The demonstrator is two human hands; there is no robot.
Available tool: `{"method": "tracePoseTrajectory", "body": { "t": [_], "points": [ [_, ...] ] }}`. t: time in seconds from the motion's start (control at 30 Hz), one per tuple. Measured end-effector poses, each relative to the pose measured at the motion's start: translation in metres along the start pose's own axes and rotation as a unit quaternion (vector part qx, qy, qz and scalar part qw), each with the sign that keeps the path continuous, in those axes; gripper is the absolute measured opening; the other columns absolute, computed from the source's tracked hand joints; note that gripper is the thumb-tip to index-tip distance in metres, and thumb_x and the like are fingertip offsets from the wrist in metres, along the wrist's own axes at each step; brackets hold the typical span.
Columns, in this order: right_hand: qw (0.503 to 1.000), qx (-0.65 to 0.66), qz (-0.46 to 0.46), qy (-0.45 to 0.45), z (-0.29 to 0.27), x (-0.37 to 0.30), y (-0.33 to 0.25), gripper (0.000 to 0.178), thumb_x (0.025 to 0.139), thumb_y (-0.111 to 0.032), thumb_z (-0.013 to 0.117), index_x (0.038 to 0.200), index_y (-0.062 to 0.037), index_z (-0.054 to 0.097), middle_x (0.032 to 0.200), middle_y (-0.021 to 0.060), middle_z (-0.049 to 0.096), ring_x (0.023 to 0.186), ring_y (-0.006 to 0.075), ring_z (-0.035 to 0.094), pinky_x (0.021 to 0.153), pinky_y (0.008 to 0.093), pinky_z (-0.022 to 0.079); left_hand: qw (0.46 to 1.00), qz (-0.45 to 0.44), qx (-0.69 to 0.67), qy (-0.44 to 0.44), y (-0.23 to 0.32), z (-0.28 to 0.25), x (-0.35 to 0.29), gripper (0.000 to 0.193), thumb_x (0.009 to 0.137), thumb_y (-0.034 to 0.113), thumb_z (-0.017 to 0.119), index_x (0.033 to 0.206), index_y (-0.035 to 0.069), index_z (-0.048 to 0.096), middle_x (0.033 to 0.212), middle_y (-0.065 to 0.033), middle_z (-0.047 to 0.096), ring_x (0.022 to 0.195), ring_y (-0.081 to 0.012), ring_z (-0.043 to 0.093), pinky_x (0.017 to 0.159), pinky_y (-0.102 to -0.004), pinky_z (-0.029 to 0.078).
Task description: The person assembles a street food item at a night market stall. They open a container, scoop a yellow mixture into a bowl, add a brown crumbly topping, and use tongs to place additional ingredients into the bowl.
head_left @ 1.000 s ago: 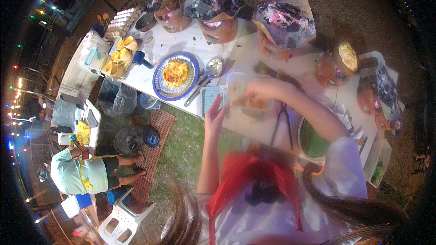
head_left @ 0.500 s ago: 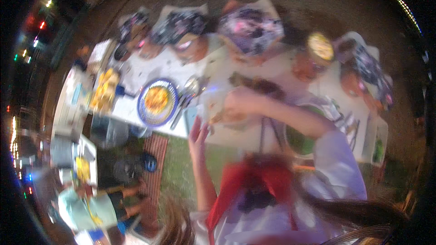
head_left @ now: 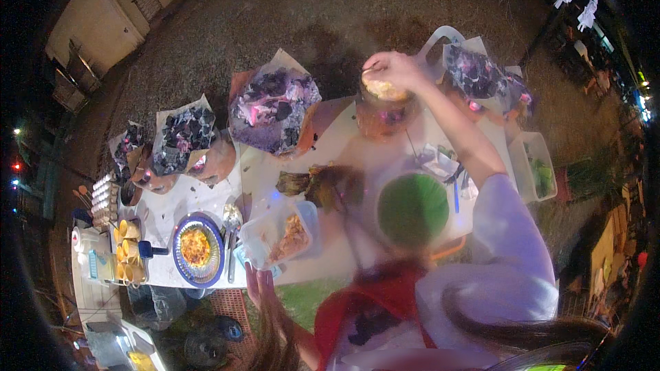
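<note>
My right hand (head_left: 393, 70) is stretched over the far side of the table, fingers curled together just above a round yellowish cake (head_left: 385, 89) on a clay stove (head_left: 385, 117). Whatever the fingers hold is too small to make out. At the near edge, my left hand (head_left: 261, 288) points its fingers, stretched out, at the corner of a clear plastic container (head_left: 265, 227). Those fingertips seem to touch it. Brownish shreds (head_left: 292, 239) lie inside the container. To its left a browned yellow cake (head_left: 195, 245) rests on a blue-rimmed plate (head_left: 180, 268).
Trays of glowing charcoal (head_left: 271, 106) top several clay stoves along the far edge. A round green leaf (head_left: 412, 209) lies right of centre. Spoons (head_left: 232, 216), a blue-handled brush (head_left: 151, 250), yellow cups (head_left: 128, 251), stacked eggs (head_left: 105, 200) and a clear bin (head_left: 535, 165) stand around.
My right hand has gone from the plastic container out to the cake on the far stove. My left hand stays by the container. The view has turned, and the table sits lower and further left.
</note>
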State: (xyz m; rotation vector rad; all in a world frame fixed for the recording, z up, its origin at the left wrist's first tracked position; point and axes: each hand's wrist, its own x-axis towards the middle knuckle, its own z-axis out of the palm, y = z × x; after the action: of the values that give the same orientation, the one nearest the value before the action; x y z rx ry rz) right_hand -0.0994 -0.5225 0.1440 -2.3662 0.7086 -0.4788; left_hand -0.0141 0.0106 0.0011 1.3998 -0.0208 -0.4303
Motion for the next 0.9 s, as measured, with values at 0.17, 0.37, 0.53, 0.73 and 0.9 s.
{"method": "tracePoseTrajectory", "body": {
  "t": [0.17,0.37,0.53,0.73,0.9],
  "points": [
    [0.983,-0.160,0.092,-0.008,0.000,0.034,0.064,0.030,0.064,-0.034,0.075,0.086,-0.0143,0.070,0.087,0.0058,0.069,0.083,0.0219,0.066,0.075,0.0330,0.051,0.999,0.023,0.007,0.044,-0.006,0.008,-0.007,0.058,0.089,0.027,0.053,0.136,0.000,0.032,0.134,-0.0186,0.038,0.117,-0.0269,0.045,0.099,-0.0388,0.035],
    [0.954,-0.274,0.113,0.042,0.026,0.044,0.090,0.022,0.068,-0.034,0.070,0.084,-0.0197,0.071,0.090,0.0077,0.068,0.085,0.0252,0.065,0.078,0.0365,0.051,0.995,0.007,-0.089,0.036,-0.004,0.012,-0.011,0.049,0.091,0.014,0.052,0.134,0.000,0.034,0.123,-0.0120,0.052,0.103,-0.0173,0.054,0.087,-0.0297,0.045],
    [0.952,-0.262,0.145,0.071,0.015,0.042,0.098,0.019,0.073,-0.033,0.066,0.088,-0.0204,0.067,0.090,0.0075,0.066,0.083,0.0258,0.064,0.075,0.0387,0.052,0.993,0.004,-0.112,0.046,-0.005,0.009,-0.013,0.047,0.092,0.017,0.052,0.133,0.002,0.037,0.122,-0.0125,0.052,0.103,-0.0198,0.055,0.085,-0.0298,0.046],
    [0.959,-0.169,0.086,0.209,-0.044,0.009,0.088,0.016,0.077,-0.030,0.065,0.085,-0.0162,0.067,0.084,0.0087,0.065,0.078,0.0276,0.064,0.068,0.0390,0.050,0.995,0.008,-0.067,0.074,-0.013,-0.002,-0.005,0.052,0.091,0.031,0.050,0.133,0.003,0.037,0.126,-0.0139,0.049,0.109,-0.0249,0.052,0.094,-0.0351,0.042],
    [0.902,-0.242,-0.043,0.354,-0.152,-0.038,0.086,0.021,0.080,-0.034,0.061,0.086,-0.0146,0.068,0.092,0.0067,0.063,0.079,0.0275,0.062,0.068,0.0382,0.050,0.997,-0.035,-0.017,0.073,-0.018,-0.007,0.008,0.054,0.093,0.042,0.037,0.138,0.013,0.030,0.137,-0.0114,0.037,0.118,-0.0259,0.042,0.099,-0.0366,0.036]
  ]
}}
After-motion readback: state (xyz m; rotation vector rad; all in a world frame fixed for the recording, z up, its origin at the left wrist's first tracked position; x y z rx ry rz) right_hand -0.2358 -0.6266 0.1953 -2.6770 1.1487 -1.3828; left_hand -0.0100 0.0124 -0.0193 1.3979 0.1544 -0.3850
